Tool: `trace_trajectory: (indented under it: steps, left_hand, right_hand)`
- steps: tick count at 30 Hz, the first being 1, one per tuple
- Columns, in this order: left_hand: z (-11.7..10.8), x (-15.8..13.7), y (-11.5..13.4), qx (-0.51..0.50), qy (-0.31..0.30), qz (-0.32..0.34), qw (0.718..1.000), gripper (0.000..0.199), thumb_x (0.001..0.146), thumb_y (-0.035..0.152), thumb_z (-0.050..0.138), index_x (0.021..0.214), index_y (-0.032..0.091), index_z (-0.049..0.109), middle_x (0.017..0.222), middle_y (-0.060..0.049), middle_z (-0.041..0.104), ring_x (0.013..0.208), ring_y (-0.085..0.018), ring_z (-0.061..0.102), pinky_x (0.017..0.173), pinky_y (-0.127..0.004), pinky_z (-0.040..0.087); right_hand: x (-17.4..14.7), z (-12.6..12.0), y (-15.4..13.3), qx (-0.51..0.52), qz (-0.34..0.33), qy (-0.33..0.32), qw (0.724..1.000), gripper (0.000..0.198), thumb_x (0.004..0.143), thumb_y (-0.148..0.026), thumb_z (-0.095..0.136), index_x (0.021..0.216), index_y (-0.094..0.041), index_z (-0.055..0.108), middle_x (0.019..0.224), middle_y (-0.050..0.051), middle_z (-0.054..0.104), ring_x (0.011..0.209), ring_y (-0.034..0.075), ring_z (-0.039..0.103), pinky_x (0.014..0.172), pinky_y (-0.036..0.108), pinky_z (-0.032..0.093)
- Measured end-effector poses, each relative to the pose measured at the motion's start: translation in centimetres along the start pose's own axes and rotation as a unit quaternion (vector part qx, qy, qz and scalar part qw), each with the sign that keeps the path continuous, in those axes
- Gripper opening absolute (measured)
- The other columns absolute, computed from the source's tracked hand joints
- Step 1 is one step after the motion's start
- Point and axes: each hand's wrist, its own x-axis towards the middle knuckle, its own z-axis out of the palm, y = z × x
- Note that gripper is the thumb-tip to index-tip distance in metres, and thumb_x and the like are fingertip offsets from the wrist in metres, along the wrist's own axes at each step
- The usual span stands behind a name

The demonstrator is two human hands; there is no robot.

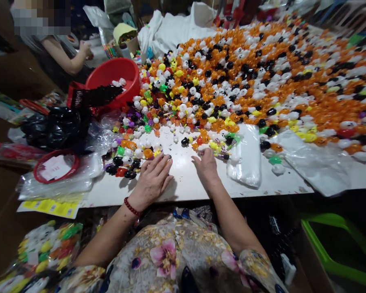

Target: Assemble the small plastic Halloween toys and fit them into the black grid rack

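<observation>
My left hand (152,178) lies palm down on the white table, its fingers stretched out against the right side of a small heap of plastic toys (127,162) in black, white, orange and green. My right hand (206,169) has its fingers curled together at the near edge of a second small group of toys (215,143). Whatever its fingertips hold, if anything, is hidden. Just right of that hand, a stack of clear plastic bags (245,162) lies flat on the table.
A great mound of small toys (247,77) covers the table's far side. Left stand a red tub (131,75), a small red basket (75,167) and a black plastic bag (59,126). More clear bags (317,162) lie right. A person (61,55) works at the far left.
</observation>
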Motion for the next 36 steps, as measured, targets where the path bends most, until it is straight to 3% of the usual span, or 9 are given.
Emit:
trace_trajectory:
  steps: [4, 9, 13, 17, 24, 26, 31, 36]
  left_hand:
    - [0.8, 0.2, -0.3, -0.003, -0.010, -0.012, 1.000, 0.035, 0.097, 0.028, 0.050, 0.130, 0.018, 0.057, 0.125, -0.013, 0.068, 0.124, -0.028, 0.057, 0.100, -0.042, 0.038]
    - [0.9, -0.1, -0.4, -0.007, 0.001, -0.024, 1.000, 0.031, 0.097, 0.026, 0.049, 0.124, 0.015, 0.058, 0.119, -0.014, 0.069, 0.115, -0.026, 0.061, 0.095, -0.041, 0.043]
    - [1.3, -0.2, -0.8, -0.041, -0.008, -0.034, 0.999, 0.034, 0.098, 0.026, 0.046, 0.128, 0.015, 0.055, 0.120, -0.016, 0.066, 0.112, -0.026, 0.061, 0.093, -0.042, 0.050]
    - [1.6, -0.5, -1.2, -0.084, -0.028, -0.048, 0.995, 0.037, 0.098, 0.028, 0.045, 0.132, 0.016, 0.053, 0.124, -0.017, 0.063, 0.116, -0.027, 0.059, 0.098, -0.045, 0.051]
    - [0.6, 0.0, -2.0, -0.120, -0.054, -0.035, 0.991, 0.034, 0.099, 0.026, 0.041, 0.128, 0.018, 0.057, 0.123, -0.014, 0.064, 0.114, -0.025, 0.060, 0.098, -0.043, 0.052]
    - [0.4, 0.2, -2.2, -0.124, -0.061, -0.030, 0.990, 0.033, 0.099, 0.025, 0.040, 0.127, 0.018, 0.057, 0.122, -0.013, 0.065, 0.113, -0.024, 0.061, 0.097, -0.042, 0.052]
    - [0.5, 0.3, -2.2, -0.128, -0.050, -0.013, 0.990, 0.033, 0.099, 0.024, 0.041, 0.126, 0.016, 0.057, 0.121, -0.015, 0.065, 0.112, -0.024, 0.060, 0.097, -0.042, 0.052]
    - [0.6, 0.2, -2.3, -0.133, -0.054, -0.018, 0.989, 0.034, 0.099, 0.024, 0.040, 0.129, 0.018, 0.055, 0.122, -0.014, 0.065, 0.113, -0.024, 0.060, 0.098, -0.043, 0.051]
  right_hand:
    - [1.6, -1.0, 1.5, -0.011, 0.011, 0.005, 1.000, 0.011, 0.078, -0.024, 0.060, 0.077, -0.022, 0.049, 0.085, 0.007, 0.056, 0.080, 0.022, 0.052, 0.074, 0.035, 0.046]
    - [0.8, -0.9, -0.4, 0.156, 0.083, -0.047, 0.983, 0.022, 0.076, -0.035, 0.059, 0.061, -0.022, 0.048, 0.063, 0.000, 0.051, 0.067, 0.017, 0.047, 0.062, 0.029, 0.041]
    - [-0.3, 0.0, -2.2, 0.314, 0.167, -0.118, 0.927, 0.018, 0.069, -0.037, 0.062, 0.067, -0.020, 0.056, 0.061, -0.003, 0.051, 0.059, 0.012, 0.045, 0.054, 0.025, 0.038]
    - [-0.9, 1.3, -3.2, 0.385, 0.207, -0.191, 0.879, 0.022, 0.062, -0.038, 0.067, 0.071, -0.020, 0.057, 0.057, -0.006, 0.050, 0.050, 0.009, 0.041, 0.047, 0.023, 0.037]
    - [-1.5, 4.1, -4.7, 0.390, 0.207, -0.234, 0.866, 0.022, 0.067, -0.033, 0.067, 0.079, -0.022, 0.052, 0.066, -0.006, 0.054, 0.056, 0.010, 0.051, 0.054, 0.024, 0.047]
    - [-1.2, 4.9, -5.2, 0.375, 0.178, -0.260, 0.872, 0.018, 0.070, -0.029, 0.064, 0.083, -0.022, 0.054, 0.069, -0.005, 0.057, 0.060, 0.012, 0.054, 0.058, 0.025, 0.048]
    - [-0.8, 5.7, -6.0, 0.258, 0.056, -0.243, 0.934, 0.009, 0.075, -0.019, 0.061, 0.083, -0.021, 0.056, 0.079, -0.002, 0.064, 0.074, 0.015, 0.058, 0.070, 0.027, 0.047]
    - [-0.8, 5.6, -6.2, 0.151, -0.002, -0.244, 0.958, 0.017, 0.081, -0.016, 0.056, 0.097, -0.020, 0.058, 0.085, 0.003, 0.068, 0.076, 0.018, 0.061, 0.071, 0.028, 0.045]
